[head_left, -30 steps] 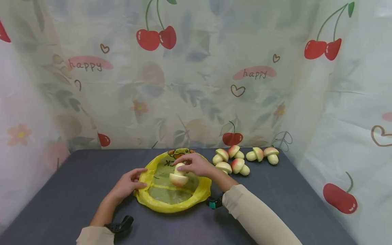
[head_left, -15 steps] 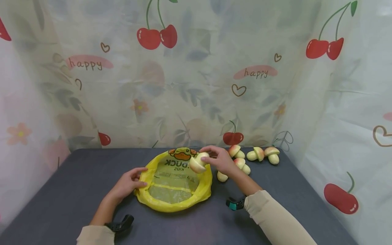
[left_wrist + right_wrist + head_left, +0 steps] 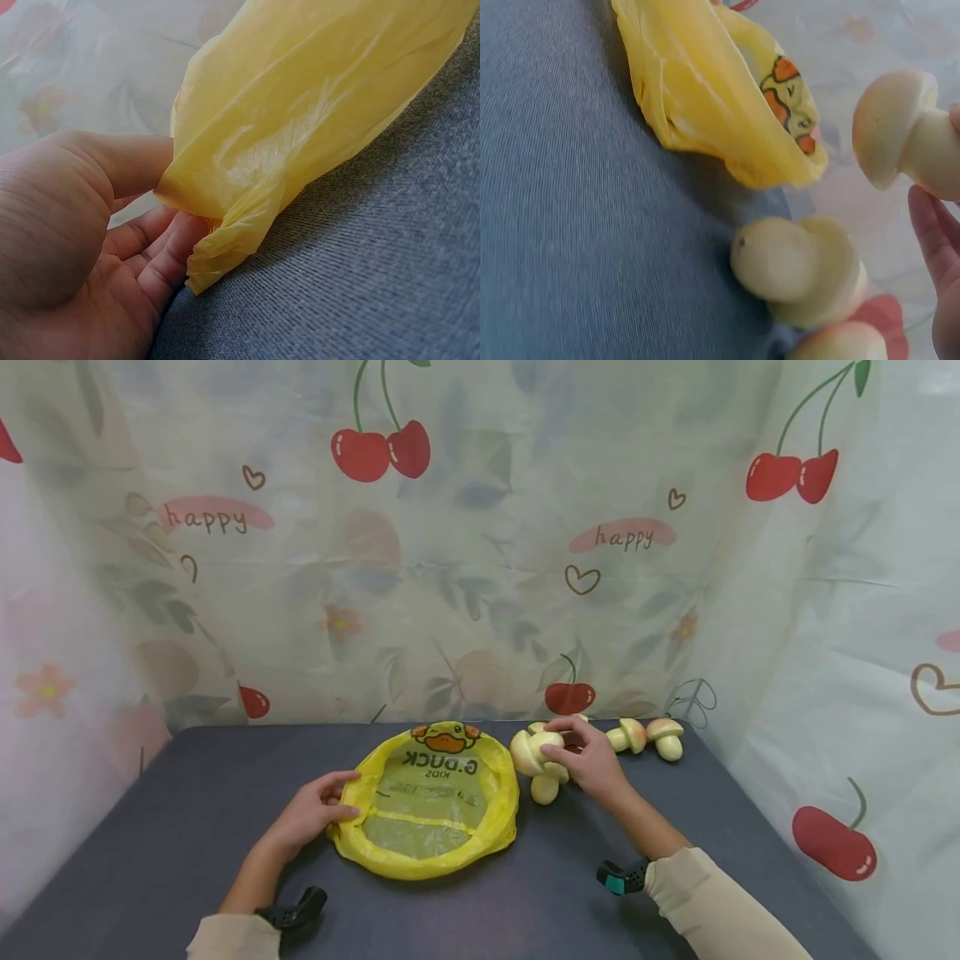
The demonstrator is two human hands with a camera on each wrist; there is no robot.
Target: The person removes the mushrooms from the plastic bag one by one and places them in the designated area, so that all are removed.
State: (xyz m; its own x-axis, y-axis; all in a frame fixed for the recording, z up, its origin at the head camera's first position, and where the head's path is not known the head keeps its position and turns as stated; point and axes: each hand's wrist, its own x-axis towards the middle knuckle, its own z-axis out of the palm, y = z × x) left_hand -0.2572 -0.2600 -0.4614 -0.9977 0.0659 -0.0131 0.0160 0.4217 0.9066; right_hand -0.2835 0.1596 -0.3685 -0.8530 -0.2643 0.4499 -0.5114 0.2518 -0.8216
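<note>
A round yellow plastic bag (image 3: 501,810) with a duck face and mirrored "G.DUCK KIDS" lettering lies open-mouthed at mid-table. My left hand (image 3: 315,810) pinches its left rim; in the left wrist view the thumb lies over the yellow plastic (image 3: 262,120) with the fingers below. To the right of the bag, my right hand (image 3: 596,768) holds a toy mushroom (image 3: 528,753) by its stem, cap pointing left. That mushroom (image 3: 889,124) is raised in the right wrist view, above another toy mushroom (image 3: 780,259) on the table. The hand partly hides the cluster behind it.
Two more mushrooms, one (image 3: 632,736) beside the other (image 3: 665,740), lie near the table's back right corner. A printed curtain (image 3: 480,568) hangs directly behind the dark table (image 3: 442,918) and along its sides. Black straps (image 3: 296,910) circle both wrists.
My right hand has moved right with the mushroom, from above the bag's opening to over the mushroom cluster. The left hand keeps its place on the rim.
</note>
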